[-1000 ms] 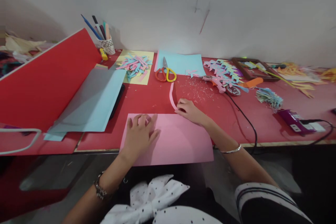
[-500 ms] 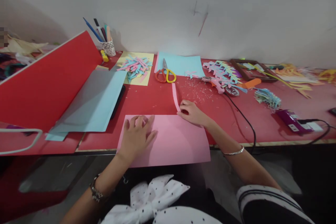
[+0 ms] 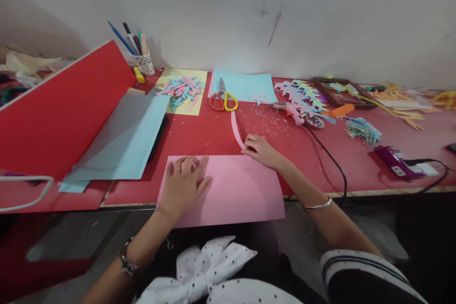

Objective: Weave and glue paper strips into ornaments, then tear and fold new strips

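The left hand [image 3: 182,186] rests spread on the sheet [image 3: 242,194], while the right hand [image 3: 261,152] pinches the strip [image 3: 236,129] near its end.

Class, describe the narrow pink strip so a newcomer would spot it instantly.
At the red table, find the large pink sheet under the left hand. Near the sheet's far edge, the right hand holds a curved pink strip, longer than the snippets piled on yellow paper.

Left hand [image 3: 181,185] rests on a pink sheet [image 3: 237,192]; right hand [image 3: 262,152] pinches a pink strip [image 3: 236,130]; scissors [image 3: 223,88] lie beyond.
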`<state>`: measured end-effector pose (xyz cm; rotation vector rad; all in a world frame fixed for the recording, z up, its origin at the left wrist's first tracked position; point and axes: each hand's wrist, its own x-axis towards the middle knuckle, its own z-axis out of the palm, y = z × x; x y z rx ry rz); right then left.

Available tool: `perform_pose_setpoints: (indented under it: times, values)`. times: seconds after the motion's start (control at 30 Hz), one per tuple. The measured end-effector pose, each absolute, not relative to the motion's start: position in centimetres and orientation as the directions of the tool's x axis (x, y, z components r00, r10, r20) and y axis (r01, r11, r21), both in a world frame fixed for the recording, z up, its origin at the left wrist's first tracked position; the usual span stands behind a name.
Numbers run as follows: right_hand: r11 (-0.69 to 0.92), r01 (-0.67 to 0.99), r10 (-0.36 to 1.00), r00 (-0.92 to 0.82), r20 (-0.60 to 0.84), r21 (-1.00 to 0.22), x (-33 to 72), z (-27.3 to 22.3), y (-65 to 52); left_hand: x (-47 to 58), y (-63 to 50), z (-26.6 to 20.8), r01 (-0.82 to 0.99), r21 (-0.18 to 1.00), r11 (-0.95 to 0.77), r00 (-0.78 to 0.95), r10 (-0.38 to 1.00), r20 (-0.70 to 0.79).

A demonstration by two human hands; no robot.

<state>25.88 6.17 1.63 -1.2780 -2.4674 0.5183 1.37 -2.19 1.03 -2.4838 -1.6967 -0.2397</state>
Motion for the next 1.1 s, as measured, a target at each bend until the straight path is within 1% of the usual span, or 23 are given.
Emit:
perform_pose_setpoints:
  times: [0.2,0.3,0.43,0.6,0.77,1.0,1.1]
  values:
    - [0.508,0.697,0.848,-0.509,0.149,-0.506,26.5,1.8,6.5,1.1,-2.2,0.9,0.933,0.004,-0.361,0.352,0.911,0.216]
    - [0.487,0.693,0.859,-0.491,0.146,-0.531,26.4,2.1,5.7,1.0,-2.2,0.9,0.930,0.003,-0.368,0.358,0.906,0.225]
    - [0.491,0.717,0.859,-0.493,0.138,-0.494,26.2,2.3,4.7,0.9,-2.3,0.9,0.928,-0.016,-0.373,0.366,0.903,0.226]
    - [0.515,0.709,0.841,-0.526,0.125,-0.481,26.5,2.2,4.7,1.0,-2.3,0.8,0.932,-0.012,-0.363,0.357,0.907,0.226]
    - [0.520,0.717,0.838,-0.533,0.117,-0.465,27.5,1.8,5.8,1.1,-2.3,0.9,0.935,-0.049,-0.352,0.354,0.908,0.225]
    - [0.499,0.714,0.857,-0.490,0.160,-0.491,28.1,2.0,5.8,1.1,-2.2,0.9,0.933,-0.026,-0.358,0.355,0.909,0.219]
    - [0.510,0.729,0.855,-0.489,0.173,-0.457,27.9,2.1,4.9,1.0,-2.3,0.9,0.931,-0.028,-0.363,0.360,0.907,0.218]
